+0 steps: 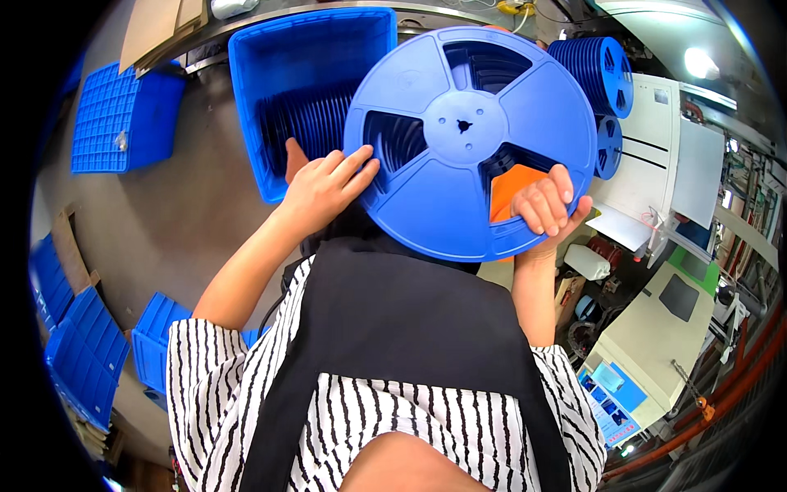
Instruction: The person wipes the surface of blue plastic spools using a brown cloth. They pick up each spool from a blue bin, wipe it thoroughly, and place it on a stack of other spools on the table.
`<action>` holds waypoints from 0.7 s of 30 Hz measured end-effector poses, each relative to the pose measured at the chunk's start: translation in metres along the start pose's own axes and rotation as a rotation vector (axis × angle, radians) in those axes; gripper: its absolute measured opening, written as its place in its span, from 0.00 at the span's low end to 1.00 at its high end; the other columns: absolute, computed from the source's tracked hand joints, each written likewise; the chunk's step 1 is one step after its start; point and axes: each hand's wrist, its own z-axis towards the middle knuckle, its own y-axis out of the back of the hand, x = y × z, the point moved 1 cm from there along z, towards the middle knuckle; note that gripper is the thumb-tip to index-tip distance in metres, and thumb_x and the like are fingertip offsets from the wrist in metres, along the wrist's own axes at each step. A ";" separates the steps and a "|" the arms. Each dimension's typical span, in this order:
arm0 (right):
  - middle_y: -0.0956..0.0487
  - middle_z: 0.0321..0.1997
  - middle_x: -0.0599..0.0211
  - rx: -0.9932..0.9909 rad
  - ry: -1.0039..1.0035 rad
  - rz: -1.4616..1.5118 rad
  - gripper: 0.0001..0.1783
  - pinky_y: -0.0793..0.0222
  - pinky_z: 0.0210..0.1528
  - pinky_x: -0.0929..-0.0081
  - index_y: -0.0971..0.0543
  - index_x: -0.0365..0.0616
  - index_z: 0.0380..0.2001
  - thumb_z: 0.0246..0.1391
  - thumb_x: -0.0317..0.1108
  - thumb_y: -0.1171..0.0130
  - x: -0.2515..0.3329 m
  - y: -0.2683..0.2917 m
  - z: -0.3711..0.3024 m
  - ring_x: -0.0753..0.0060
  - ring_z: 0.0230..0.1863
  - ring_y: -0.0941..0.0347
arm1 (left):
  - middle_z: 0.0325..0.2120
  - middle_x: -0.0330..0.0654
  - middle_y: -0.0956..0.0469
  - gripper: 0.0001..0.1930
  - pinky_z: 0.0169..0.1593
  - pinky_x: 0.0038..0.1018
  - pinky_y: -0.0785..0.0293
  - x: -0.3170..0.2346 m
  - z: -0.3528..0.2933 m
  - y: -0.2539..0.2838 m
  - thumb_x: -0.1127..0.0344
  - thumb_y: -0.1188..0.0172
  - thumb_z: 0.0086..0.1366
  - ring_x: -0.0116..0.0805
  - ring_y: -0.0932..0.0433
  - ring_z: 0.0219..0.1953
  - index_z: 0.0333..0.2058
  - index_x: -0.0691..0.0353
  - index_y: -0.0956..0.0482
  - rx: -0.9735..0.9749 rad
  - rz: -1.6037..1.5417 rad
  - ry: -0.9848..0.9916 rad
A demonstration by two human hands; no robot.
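A large blue plastic reel (541,107) with cut-out windows and a small centre hole faces me, tilted, in front of my chest. Dark curved rims of more reels show through its windows. My right hand (548,207) grips its lower right rim, fingers bent through a window and thumb outside. At the left edge my left hand (320,184) touches the reel with outstretched fingertips, its thumb held apart. Beyond that hand, a blue bin (246,90) holds a row of dark blue reels (307,119) on edge, partly hidden by the big reel.
Stacked blue reels (590,78) stand at the far right, beside a pale machine (648,139). Orange material (512,184) shows through a reel window. A blue crate (123,123) sits on the floor at left, with more blue bins (90,353) and cardboard lower down.
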 end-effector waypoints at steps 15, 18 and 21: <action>0.39 0.20 0.76 -0.550 -0.062 -0.257 0.23 0.42 0.30 0.77 0.27 0.35 0.49 0.65 0.47 0.52 0.017 0.035 -0.007 0.79 0.23 0.43 | 0.40 0.45 0.20 0.15 0.49 0.29 0.23 0.013 -0.067 0.007 0.66 0.42 0.64 0.29 0.21 0.43 0.48 0.65 0.28 -0.216 -1.903 1.140; 0.38 0.19 0.75 -0.575 -0.055 -0.219 0.20 0.42 0.28 0.77 0.26 0.36 0.47 0.65 0.44 0.53 0.016 0.039 -0.014 0.80 0.21 0.42 | 0.42 0.48 0.21 0.17 0.51 0.32 0.24 0.015 -0.085 0.000 0.66 0.41 0.63 0.34 0.21 0.45 0.49 0.64 0.28 -0.357 -2.031 1.156; 0.38 0.19 0.76 -0.559 -0.079 -0.227 0.19 0.42 0.27 0.78 0.27 0.37 0.46 0.65 0.44 0.53 0.012 0.040 -0.017 0.80 0.20 0.42 | 0.42 0.48 0.21 0.17 0.52 0.33 0.24 0.018 -0.095 -0.005 0.66 0.41 0.63 0.36 0.21 0.46 0.49 0.64 0.28 -0.404 -2.084 1.154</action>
